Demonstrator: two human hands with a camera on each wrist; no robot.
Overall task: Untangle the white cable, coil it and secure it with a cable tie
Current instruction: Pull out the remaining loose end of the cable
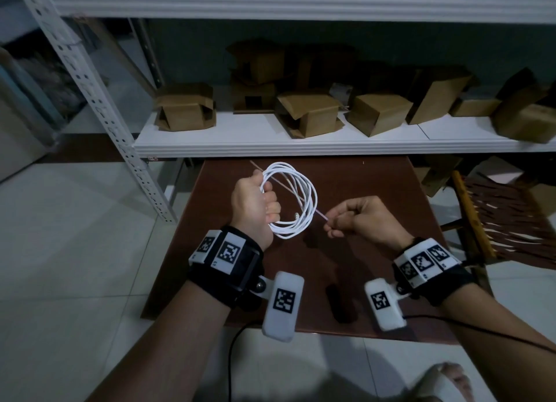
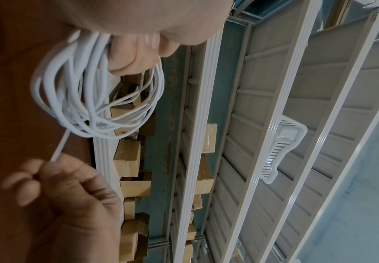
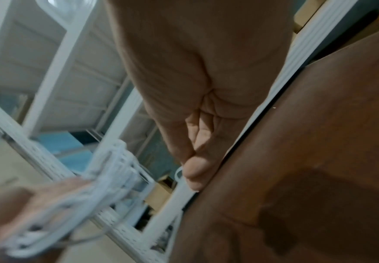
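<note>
The white cable (image 1: 296, 200) is wound into a loose coil of several loops, held up over the brown table (image 1: 361, 266). My left hand (image 1: 269, 201) grips the coil's left side in a fist. In the left wrist view the coil (image 2: 94, 99) hangs from those curled fingers (image 2: 136, 53). To the coil's right, my right hand (image 1: 331, 224) pinches the end of a thin pale cable tie (image 1: 320, 214), which slants up behind the loops. The right wrist view shows the tie (image 3: 177, 192) under the thumb, with the coil (image 3: 94, 186) blurred. How far the tie reaches is unclear.
A white shelf (image 1: 301, 149) just beyond the table carries several cardboard boxes (image 1: 307, 112). Its perforated metal post (image 1: 120, 130) stands at the left. A woven chair (image 1: 496, 221) sits to the right of the table. Pale floor tiles surround the table.
</note>
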